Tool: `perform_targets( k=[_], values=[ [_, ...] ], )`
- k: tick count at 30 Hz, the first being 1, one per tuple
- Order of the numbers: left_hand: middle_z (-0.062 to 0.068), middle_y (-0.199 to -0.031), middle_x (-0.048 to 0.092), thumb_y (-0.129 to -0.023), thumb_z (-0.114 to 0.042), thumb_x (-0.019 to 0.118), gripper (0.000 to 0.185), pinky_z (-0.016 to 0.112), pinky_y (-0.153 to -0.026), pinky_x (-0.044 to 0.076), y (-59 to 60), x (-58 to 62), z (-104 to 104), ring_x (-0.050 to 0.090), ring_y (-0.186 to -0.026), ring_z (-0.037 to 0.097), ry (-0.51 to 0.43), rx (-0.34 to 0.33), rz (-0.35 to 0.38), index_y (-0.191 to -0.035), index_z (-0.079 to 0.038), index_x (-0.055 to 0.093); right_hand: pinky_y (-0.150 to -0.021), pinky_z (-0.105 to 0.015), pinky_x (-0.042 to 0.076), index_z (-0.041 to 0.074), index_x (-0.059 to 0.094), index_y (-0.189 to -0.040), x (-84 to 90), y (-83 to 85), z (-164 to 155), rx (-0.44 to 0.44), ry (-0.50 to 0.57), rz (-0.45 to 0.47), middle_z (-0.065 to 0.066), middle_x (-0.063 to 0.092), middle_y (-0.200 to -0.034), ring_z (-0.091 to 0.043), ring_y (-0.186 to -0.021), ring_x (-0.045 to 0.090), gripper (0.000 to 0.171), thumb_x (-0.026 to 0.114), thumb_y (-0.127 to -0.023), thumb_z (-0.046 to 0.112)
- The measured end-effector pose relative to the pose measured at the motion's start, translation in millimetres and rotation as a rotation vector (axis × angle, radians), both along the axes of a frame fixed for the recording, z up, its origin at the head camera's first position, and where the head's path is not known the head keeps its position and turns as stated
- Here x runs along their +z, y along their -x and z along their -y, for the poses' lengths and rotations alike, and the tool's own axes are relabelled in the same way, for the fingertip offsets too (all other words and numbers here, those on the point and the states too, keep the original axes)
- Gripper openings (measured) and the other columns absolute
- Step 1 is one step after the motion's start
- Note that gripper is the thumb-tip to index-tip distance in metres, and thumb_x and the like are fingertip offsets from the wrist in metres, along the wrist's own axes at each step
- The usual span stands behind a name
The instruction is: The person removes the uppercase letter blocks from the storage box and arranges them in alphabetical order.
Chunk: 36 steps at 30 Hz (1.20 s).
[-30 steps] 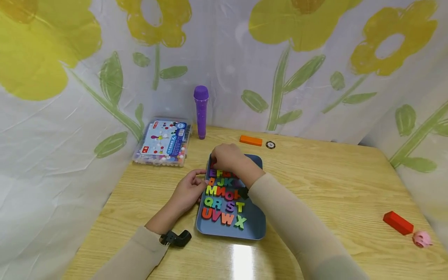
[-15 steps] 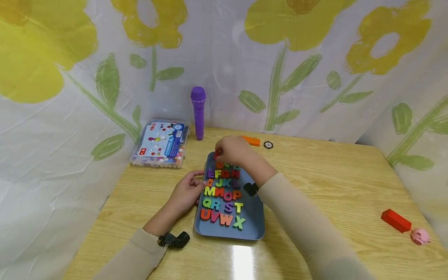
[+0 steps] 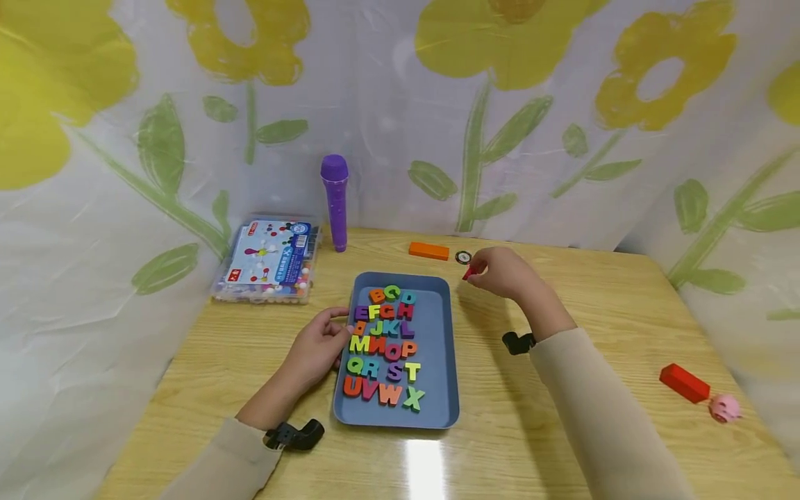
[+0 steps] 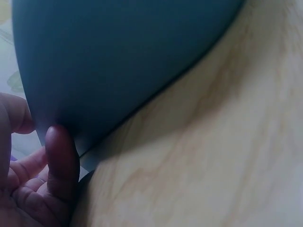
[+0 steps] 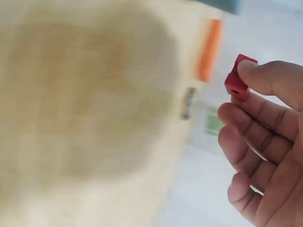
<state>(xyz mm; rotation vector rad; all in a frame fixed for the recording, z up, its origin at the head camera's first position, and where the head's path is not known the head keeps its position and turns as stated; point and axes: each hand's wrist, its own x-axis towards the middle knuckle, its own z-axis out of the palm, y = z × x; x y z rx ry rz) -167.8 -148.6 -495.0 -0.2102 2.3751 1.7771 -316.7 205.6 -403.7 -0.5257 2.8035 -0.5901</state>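
Note:
My right hand (image 3: 503, 272) pinches a small red letter block (image 5: 240, 78) between thumb and fingertips, above the table right of the tray. Which letter it is cannot be read. The blue-grey tray (image 3: 431, 389) holds rows of coloured letters, with an orange B (image 3: 377, 296), a green C (image 3: 392, 292) and a teal D (image 3: 407, 297) at the top and a green X (image 3: 413, 398) at the bottom. At the tray's left side, my left hand (image 3: 317, 347) grips the rim; in the left wrist view its digits meet the tray's wall (image 4: 118, 56).
Behind the tray lie an orange block (image 3: 428, 251) and a round black-and-white chip (image 3: 463, 257). A purple microphone (image 3: 337, 205) stands beside a clear box of model pieces (image 3: 265, 260). At the right are a red block (image 3: 684, 382) and a pink pig head (image 3: 725, 407).
My right hand has lifted the red letter block from the tray's top left and carried it right, past the tray's edge. The left hand stays at the tray. The head view has shifted slightly.

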Motion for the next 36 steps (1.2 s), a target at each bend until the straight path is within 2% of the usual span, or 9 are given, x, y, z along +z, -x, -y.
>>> perform_targets(
  k=[3, 7, 14, 18, 21, 25, 28, 31, 36],
  values=[
    [0.015, -0.108, 0.071, -0.111, -0.027, 0.063, 0.047, 0.032, -0.063, 0.059, -2.1, 1.1, 2.9, 0.066, -0.074, 0.020, -0.012, -0.005, -0.008, -0.155, -0.013, 0.054, -0.100, -0.052, 0.057, 0.003, 0.076, -0.117, -20.6, 2.0, -3.2, 0.016, -0.004, 0.024, -0.015, 0.075, -0.116, -0.034, -0.108, 0.069, 0.026, 0.078, -0.100, 0.022],
    [0.016, -0.108, 0.071, -0.111, -0.026, 0.063, 0.048, 0.032, -0.063, 0.059, -4.1, 2.9, 4.3, 0.066, -0.073, 0.019, -0.028, -0.009, -0.020, -0.156, -0.011, 0.053, -0.096, -0.049, 0.057, 0.006, 0.077, -0.106, -35.5, 4.6, 0.9, 0.041, -0.019, 0.009, -0.010, 0.075, -0.104, -0.029, -0.098, 0.067, 0.018, 0.080, -0.096, 0.021],
    [0.014, -0.106, 0.071, -0.111, -0.028, 0.062, 0.047, 0.031, -0.064, 0.059, -3.8, 1.2, 4.7, 0.065, -0.072, 0.020, -0.008, 0.000, -0.006, -0.155, -0.013, 0.054, -0.093, -0.046, 0.057, 0.009, 0.078, -0.105, -42.9, 4.4, 6.7, 0.065, -0.045, 0.012, -0.007, 0.075, -0.098, -0.026, -0.092, 0.065, 0.012, 0.080, -0.096, 0.017],
    [0.013, -0.105, 0.071, -0.111, -0.028, 0.062, 0.046, 0.032, -0.064, 0.059, -4.3, 1.6, 3.8, 0.065, -0.072, 0.020, -0.002, -0.010, -0.011, -0.154, -0.013, 0.054, -0.094, -0.046, 0.057, 0.008, 0.078, -0.110, -43.1, 2.6, 6.3, 0.068, -0.051, 0.013, -0.008, 0.075, -0.100, -0.026, -0.093, 0.065, 0.017, 0.081, -0.097, 0.018],
    [0.013, -0.104, 0.071, -0.111, -0.028, 0.062, 0.047, 0.032, -0.062, 0.059, -5.1, 2.9, 3.3, 0.064, -0.070, 0.020, -0.003, -0.016, -0.021, -0.154, -0.012, 0.054, -0.097, -0.049, 0.057, 0.003, 0.075, -0.127, -32.3, -0.1, 7.9, 0.052, -0.059, 0.032, -0.013, 0.074, -0.110, -0.030, -0.100, 0.067, 0.033, 0.079, -0.099, 0.021],
    [0.014, -0.106, 0.072, -0.111, -0.028, 0.062, 0.047, 0.032, -0.062, 0.058, -4.8, 3.4, 4.2, 0.064, -0.070, 0.019, 0.003, -0.018, -0.028, -0.154, -0.012, 0.054, -0.102, -0.054, 0.056, 0.001, 0.066, -0.144, -0.9, -1.2, 19.0, 0.045, -0.045, 0.015, -0.021, 0.071, -0.127, -0.036, -0.113, 0.067, 0.048, 0.075, -0.102, 0.021],
    [0.014, -0.108, 0.072, -0.111, -0.029, 0.062, 0.047, 0.031, -0.063, 0.059, -4.7, 3.4, 5.0, 0.065, -0.072, 0.018, 0.007, -0.015, -0.020, -0.154, -0.012, 0.054, -0.105, -0.054, 0.056, 0.002, 0.066, -0.144, 22.9, -2.0, 36.3, 0.074, -0.020, -0.047, -0.021, 0.071, -0.131, -0.037, -0.116, 0.066, 0.046, 0.075, -0.102, 0.019],
    [0.015, -0.108, 0.072, -0.111, -0.028, 0.062, 0.046, 0.030, -0.062, 0.058, -5.0, 4.2, 4.7, 0.065, -0.072, 0.018, 0.003, -0.010, -0.017, -0.154, -0.012, 0.054, -0.107, -0.052, 0.056, 0.004, 0.068, -0.142, 39.1, -7.0, 60.2, 0.131, -0.012, -0.110, -0.019, 0.071, -0.132, -0.036, -0.117, 0.067, 0.043, 0.077, -0.102, 0.018],
    [0.015, -0.107, 0.072, -0.111, -0.027, 0.062, 0.047, 0.031, -0.062, 0.058, -4.1, 5.0, 1.8, 0.065, -0.071, 0.019, -0.005, -0.016, -0.028, -0.154, -0.011, 0.055, -0.106, -0.047, 0.058, 0.009, 0.072, -0.139, 42.5, -17.5, 103.5, 0.266, -0.068, -0.154, -0.013, 0.072, -0.134, -0.031, -0.119, 0.068, 0.039, 0.078, -0.102, 0.019]
  ],
)
